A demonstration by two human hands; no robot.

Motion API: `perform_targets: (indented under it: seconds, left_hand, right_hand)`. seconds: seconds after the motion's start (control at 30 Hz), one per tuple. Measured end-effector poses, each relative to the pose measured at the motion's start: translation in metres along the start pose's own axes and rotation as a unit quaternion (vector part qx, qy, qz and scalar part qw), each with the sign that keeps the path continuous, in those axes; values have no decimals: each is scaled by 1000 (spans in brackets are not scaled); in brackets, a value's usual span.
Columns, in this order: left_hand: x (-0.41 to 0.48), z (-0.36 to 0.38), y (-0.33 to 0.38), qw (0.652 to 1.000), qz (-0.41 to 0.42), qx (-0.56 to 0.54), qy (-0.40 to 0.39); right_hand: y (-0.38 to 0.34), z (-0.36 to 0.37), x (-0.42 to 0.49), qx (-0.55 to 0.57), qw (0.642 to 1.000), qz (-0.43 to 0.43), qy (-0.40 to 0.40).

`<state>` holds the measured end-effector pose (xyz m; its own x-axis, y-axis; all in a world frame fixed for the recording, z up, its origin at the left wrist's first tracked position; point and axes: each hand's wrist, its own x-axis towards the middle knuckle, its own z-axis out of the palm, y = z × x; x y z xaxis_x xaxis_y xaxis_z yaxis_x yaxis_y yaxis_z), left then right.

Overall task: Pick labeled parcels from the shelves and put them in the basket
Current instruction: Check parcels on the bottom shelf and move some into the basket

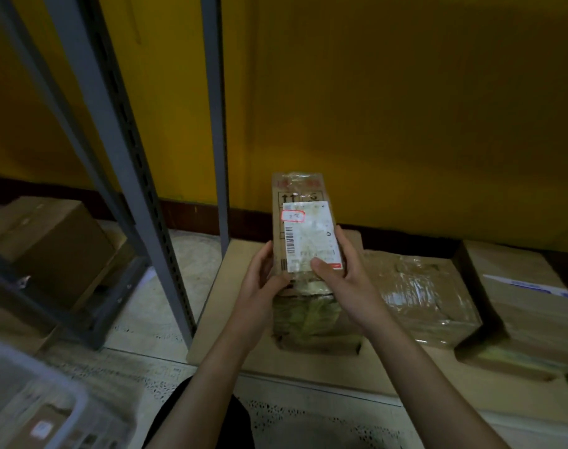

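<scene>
Gripping the parcel (303, 196) from both sides, the left hand (263, 277) curls round its left edge and the right hand (340, 277) round its right, thumb on the label (310, 234). It is held up in front of the person, long axis running up and away from the hands. The basket (43, 371) sits low to the left, nearer the left hand. The parcel is a slim brown carton under clear tape, its white barcoded label carrying a red-outlined sticker.

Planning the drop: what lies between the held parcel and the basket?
Head view: the grey shelf upright and patterned floor lie between parcel and basket.
</scene>
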<state>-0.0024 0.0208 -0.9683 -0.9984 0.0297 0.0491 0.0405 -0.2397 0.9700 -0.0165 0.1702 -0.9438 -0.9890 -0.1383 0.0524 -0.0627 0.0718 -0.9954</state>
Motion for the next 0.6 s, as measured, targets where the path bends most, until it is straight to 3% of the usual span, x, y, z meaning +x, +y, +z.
perform_targets:
  seconds: [0.2, 0.37, 0.53, 0.6]
  left_hand:
    - [10, -49, 25, 991, 82, 67, 77]
    - [24, -95, 17, 960, 23, 225, 168]
    - [35, -99, 5, 956, 2, 257, 145]
    - [33, -104, -8, 929, 20, 346, 134]
  right_hand:
    - [-15, 60, 17, -72, 994, -76, -13]
    - [7, 114, 27, -152, 987, -48, -36]
    - [18, 122, 52, -132, 990, -31, -36]
    - [34, 115, 47, -124, 991, -3, -43]
